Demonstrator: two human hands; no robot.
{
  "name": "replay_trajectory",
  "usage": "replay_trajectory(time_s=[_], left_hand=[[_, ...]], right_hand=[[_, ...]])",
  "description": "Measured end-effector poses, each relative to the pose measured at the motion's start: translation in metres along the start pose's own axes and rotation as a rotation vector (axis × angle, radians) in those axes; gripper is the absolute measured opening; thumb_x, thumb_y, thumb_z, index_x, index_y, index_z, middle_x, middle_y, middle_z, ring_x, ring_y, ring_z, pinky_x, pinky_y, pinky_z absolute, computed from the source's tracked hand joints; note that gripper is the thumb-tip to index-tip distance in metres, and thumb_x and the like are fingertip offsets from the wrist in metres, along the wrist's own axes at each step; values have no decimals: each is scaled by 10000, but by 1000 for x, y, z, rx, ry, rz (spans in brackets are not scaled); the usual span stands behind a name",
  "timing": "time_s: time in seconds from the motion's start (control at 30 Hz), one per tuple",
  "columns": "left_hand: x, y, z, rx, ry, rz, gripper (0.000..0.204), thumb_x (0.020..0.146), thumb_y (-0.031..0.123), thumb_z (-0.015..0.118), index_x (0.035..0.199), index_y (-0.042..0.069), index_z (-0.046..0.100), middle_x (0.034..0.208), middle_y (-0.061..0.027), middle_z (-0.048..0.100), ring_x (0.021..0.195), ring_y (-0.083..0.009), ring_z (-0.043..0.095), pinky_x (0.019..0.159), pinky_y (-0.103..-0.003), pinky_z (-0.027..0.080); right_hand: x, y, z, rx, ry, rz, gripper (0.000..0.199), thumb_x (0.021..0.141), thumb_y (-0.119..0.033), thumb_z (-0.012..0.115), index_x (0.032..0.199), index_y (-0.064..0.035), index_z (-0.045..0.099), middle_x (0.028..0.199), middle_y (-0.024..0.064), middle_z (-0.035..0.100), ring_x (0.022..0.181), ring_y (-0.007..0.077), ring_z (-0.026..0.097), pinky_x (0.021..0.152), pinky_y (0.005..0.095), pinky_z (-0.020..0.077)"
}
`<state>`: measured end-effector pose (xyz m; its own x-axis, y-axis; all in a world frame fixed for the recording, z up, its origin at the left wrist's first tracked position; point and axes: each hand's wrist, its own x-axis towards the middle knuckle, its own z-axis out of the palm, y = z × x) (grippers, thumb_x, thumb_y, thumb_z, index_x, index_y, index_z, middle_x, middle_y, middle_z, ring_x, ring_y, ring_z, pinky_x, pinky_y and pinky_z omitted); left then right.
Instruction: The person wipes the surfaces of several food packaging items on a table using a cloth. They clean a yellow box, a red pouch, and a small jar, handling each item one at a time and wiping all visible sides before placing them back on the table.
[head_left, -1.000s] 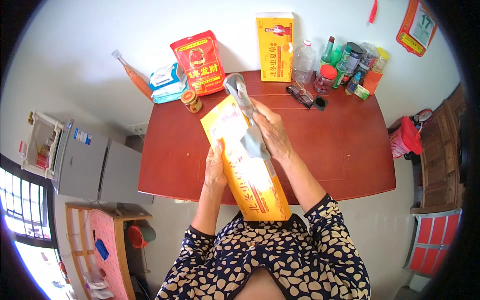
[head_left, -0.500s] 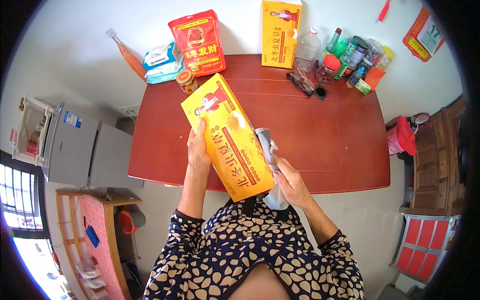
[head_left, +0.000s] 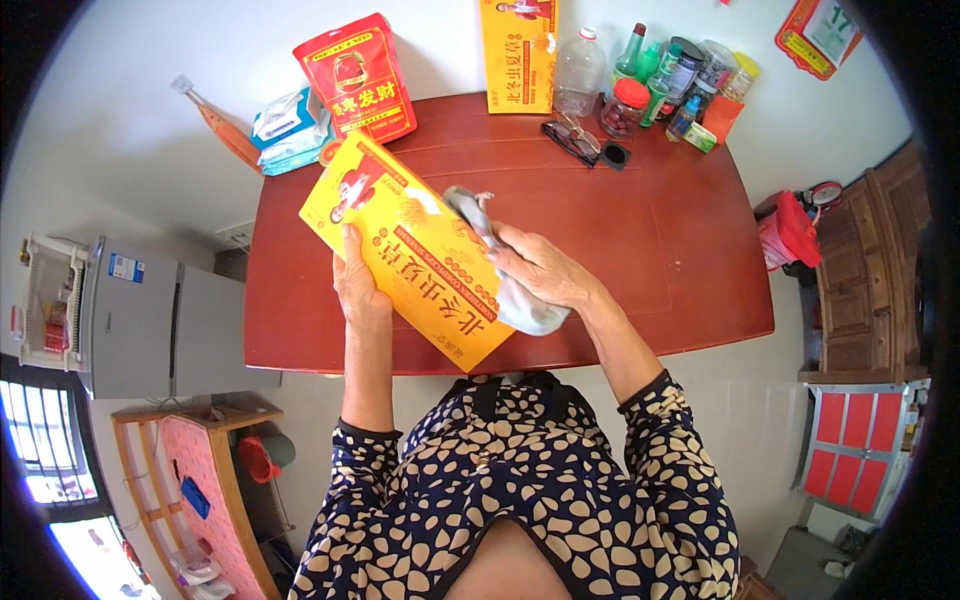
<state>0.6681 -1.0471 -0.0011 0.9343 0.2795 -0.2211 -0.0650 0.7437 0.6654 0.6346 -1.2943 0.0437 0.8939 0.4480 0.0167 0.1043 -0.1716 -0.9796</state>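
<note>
A flat yellow box (head_left: 405,255) with red lettering and a printed figure is held tilted over the front of the red table (head_left: 620,290). My left hand (head_left: 362,290) grips its left edge, thumb lying on the front face and the other fingers hidden behind. Along the box's right edge, my right hand (head_left: 540,265) is closed on a grey cloth (head_left: 530,308). The cloth lies against the box there, one end hanging below the hand and the other sticking out above it.
Along the table's back stand a red pouch (head_left: 358,85), blue-and-white wipe packs (head_left: 292,130), another yellow box (head_left: 520,65), a clear plastic jug (head_left: 580,75) and a red-lidded jar (head_left: 624,108). Eyeglasses (head_left: 572,140) lie before them. A grey refrigerator (head_left: 135,320) stands at left.
The yellow box has moved left and away from my body, leaning further left. My right hand with the cloth has shifted up along its right edge. The whole view has shifted slightly.
</note>
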Motion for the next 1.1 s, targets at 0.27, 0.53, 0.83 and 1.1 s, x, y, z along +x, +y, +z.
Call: replay_trajectory(time_s=[0.27, 0.53, 0.83, 1.1], left_hand=[[15, -10, -15, 36, 159, 88, 380, 935, 278, 590, 1231, 58, 503, 1087, -79, 633, 913, -222, 647, 749, -378, 581], [15, -22, 9, -19, 246, 56, 463, 906, 328, 628, 1269, 104, 449, 1124, -78, 604, 931, -234, 633, 751, -410, 580], [24, -26, 7, -62, 132, 26, 523, 919, 426, 572, 1314, 120, 420, 1218, -76, 572, 1038, -265, 608, 823, -467, 558], [46, -44, -20, -188, -67, -198, 576, 936, 494, 497, 1336, 90, 403, 1268, -94, 545, 1145, -284, 541, 932, -503, 475]], right_hand=[[-13, 41, 48, 875, 652, 26, 449, 936, -330, 563, 1243, -9, 499, 1027, 110, 611, 859, 137, 615, 720, 284, 536], [-6, 42, 51, 1087, 952, 68, 370, 992, -266, 431, 1249, 0, 442, 1075, 102, 572, 931, 180, 596, 784, 340, 518], [-14, 38, 80, 443, 746, 18, 490, 928, -178, 561, 1329, 19, 360, 1188, 103, 538, 1052, 171, 536, 910, 314, 442], [-25, 35, 92, 588, 714, -59, 333, 867, -99, 644, 1154, 28, 532, 1027, 96, 634, 881, 153, 621, 779, 300, 520]])
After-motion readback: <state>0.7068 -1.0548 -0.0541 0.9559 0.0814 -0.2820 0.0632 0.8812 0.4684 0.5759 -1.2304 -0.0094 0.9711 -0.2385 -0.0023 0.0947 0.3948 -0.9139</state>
